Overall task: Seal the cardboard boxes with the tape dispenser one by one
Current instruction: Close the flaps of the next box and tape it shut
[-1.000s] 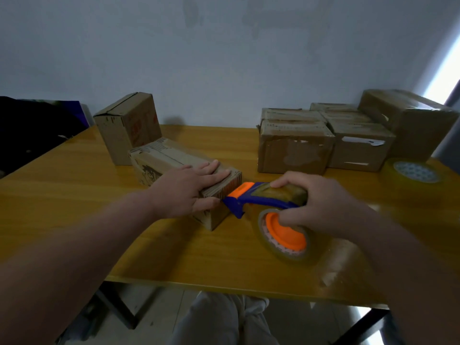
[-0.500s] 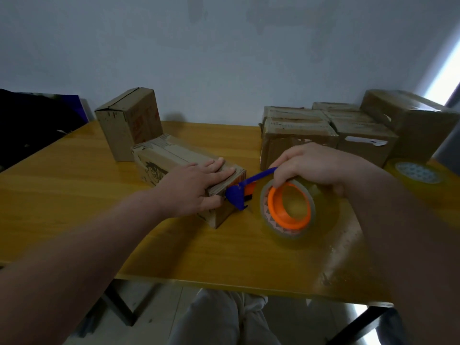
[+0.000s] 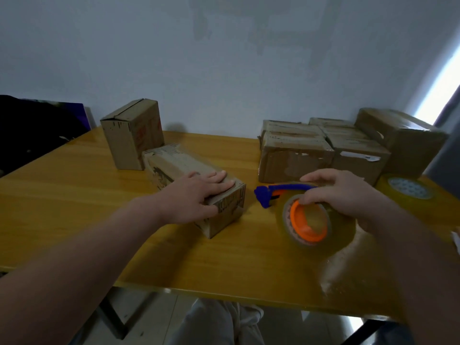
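Left grip (image 3: 191,195): flat, fingers straight, pressing top of long cardboard box (image 3: 174,163), counter (image 3: 74,195) centre. Right grip (image 3: 348,195): curled round tape dispenser (image 3: 295,217), near box end, apart.

Dim, bluish-grey scene lit by an overexposed strip of daylight (image 3: 440,88) above the far right corner of the yellow table (image 3: 74,195), with soft glare on the table's near right part, curved wide-angle edges and slightly blurred detail.

A glossy yellow wooden worktop (image 3: 74,195) is set against a plain pale wall (image 3: 224,58). A bright light strip (image 3: 445,75) is seen at right; pale floor tiles (image 3: 298,327) are glimpsed below.
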Available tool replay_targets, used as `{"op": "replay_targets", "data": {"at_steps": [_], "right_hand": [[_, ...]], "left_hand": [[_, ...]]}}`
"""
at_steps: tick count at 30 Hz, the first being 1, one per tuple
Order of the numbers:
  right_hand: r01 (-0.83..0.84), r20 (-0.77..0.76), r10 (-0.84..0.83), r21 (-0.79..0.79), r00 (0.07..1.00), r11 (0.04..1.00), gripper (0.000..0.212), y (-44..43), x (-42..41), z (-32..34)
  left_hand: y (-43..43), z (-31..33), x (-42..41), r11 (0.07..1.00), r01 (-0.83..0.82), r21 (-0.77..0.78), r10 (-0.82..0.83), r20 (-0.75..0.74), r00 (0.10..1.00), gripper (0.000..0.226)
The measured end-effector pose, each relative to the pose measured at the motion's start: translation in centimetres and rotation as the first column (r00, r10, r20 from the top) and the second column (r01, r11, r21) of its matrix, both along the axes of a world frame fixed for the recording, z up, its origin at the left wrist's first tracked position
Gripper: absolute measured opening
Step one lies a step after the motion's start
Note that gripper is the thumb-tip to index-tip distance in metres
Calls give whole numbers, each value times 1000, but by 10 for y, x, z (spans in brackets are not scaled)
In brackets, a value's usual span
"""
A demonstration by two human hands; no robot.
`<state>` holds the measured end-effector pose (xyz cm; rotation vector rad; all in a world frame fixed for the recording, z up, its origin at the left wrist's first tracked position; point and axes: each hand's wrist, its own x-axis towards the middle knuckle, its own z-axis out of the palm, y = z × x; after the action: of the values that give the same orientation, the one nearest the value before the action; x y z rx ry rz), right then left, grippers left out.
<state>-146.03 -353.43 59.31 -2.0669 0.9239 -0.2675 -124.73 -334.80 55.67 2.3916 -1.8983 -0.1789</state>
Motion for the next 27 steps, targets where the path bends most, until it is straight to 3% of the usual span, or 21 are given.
{"op": "replay_targets", "data": {"at_steps": [5, 9, 11, 15, 27], "right_hand": [[96, 249, -59, -139, 967, 986, 81, 7, 12, -37], [145, 360, -86, -141, 929, 979, 79, 8, 19, -61], [168, 372, -81, -208, 925, 964, 75, 8, 18, -66], [193, 377, -65, -313, 924, 930, 72, 8, 14, -73], [198, 370, -75, -306, 926, 931, 71, 10, 4, -77]], "left_hand": [[9, 7, -11, 1000, 6, -5, -6, -63, 998, 74], [8, -3, -22, 991, -80, -103, 85, 45, 995, 66], [1, -11, -28, 972, -177, -153, 193, 95, 977, 64], [-14, -16, -31, 957, -273, -100, 289, 225, 931, 68], [-2, 0, -25, 984, -167, -57, 172, 93, 981, 72]]}}
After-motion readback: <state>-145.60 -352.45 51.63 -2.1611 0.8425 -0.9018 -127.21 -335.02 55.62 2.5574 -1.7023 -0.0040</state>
